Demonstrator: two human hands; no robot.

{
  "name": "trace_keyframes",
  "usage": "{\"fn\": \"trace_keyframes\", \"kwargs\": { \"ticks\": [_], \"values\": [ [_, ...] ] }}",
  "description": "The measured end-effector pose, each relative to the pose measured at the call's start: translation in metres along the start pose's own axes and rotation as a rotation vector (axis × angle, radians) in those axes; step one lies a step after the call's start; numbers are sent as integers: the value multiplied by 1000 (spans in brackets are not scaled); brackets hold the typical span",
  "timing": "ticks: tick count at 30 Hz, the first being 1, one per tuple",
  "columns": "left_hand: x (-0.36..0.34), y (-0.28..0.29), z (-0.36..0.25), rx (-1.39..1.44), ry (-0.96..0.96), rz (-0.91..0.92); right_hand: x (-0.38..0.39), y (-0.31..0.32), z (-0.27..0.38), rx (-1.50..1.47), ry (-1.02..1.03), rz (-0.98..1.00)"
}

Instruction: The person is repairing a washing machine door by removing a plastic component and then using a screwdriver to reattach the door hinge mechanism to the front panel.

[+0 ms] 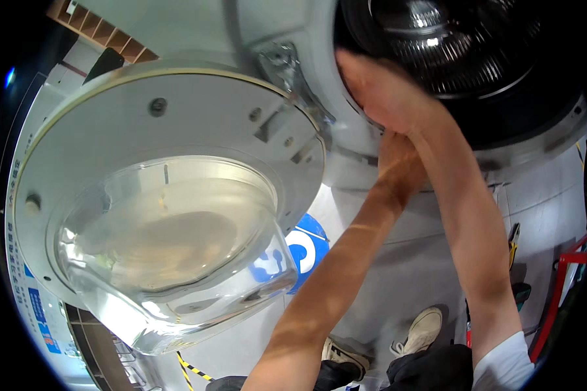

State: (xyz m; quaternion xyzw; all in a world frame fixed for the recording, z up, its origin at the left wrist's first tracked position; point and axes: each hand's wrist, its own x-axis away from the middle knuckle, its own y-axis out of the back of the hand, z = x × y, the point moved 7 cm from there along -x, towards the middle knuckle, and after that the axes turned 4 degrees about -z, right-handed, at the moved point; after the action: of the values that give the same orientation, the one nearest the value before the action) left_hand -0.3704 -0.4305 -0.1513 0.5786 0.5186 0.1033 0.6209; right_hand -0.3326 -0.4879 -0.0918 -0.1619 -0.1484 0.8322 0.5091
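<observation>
A front-loading washer's round opening (502, 124) shows a black rim around the metal drum (456, 45). My right hand (378, 91) is blurred at the left edge of that opening, its fingertips hidden or indistinct. My left hand (401, 156) is beneath my right wrist at the opening's lower edge, fingers hidden behind it. I cannot tell what either holds. The washer's door (91, 137), with a clear domed glass (163, 234), hangs swung out to the left from a metal hinge (280, 65).
A blue sign with a white symbol (310, 241) lies beyond the door. Yellow-handled pliers (513, 247) and a red metal frame (561, 287) are at the right. Wooden shelving (104, 32) is at the upper left. My shoes (424, 329) stand on the grey floor (398, 280).
</observation>
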Motion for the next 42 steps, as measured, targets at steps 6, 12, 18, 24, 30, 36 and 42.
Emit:
{"fn": "trace_keyframes", "kwargs": {
  "ticks": [6, 12, 18, 24, 30, 36, 42],
  "values": [
    [2, 1, 3, -9, -22, -44, 3, 5, 1, -43, -120, -234],
    [3, -13, 2, 34, -64, -257, -15, 29, -14, 42, -86, -265],
    [5, -6, -1, -94, -80, -258, -19, 25, -15, 35, -62, -146],
    [0, -8, -4, -42, -65, -202, -18, 22, -6, 19, 2, -97],
    [8, -6, 0, -94, -82, -265, -18, 16, -11, 29, 145, -113],
    [5, -10, 0, -90, -44, -155, -17, 23, -14, -6, 126, -216],
    [7, -5, 0, -70, -58, -221, -12, 15, -6, 10, 140, -162]
  ]
}}
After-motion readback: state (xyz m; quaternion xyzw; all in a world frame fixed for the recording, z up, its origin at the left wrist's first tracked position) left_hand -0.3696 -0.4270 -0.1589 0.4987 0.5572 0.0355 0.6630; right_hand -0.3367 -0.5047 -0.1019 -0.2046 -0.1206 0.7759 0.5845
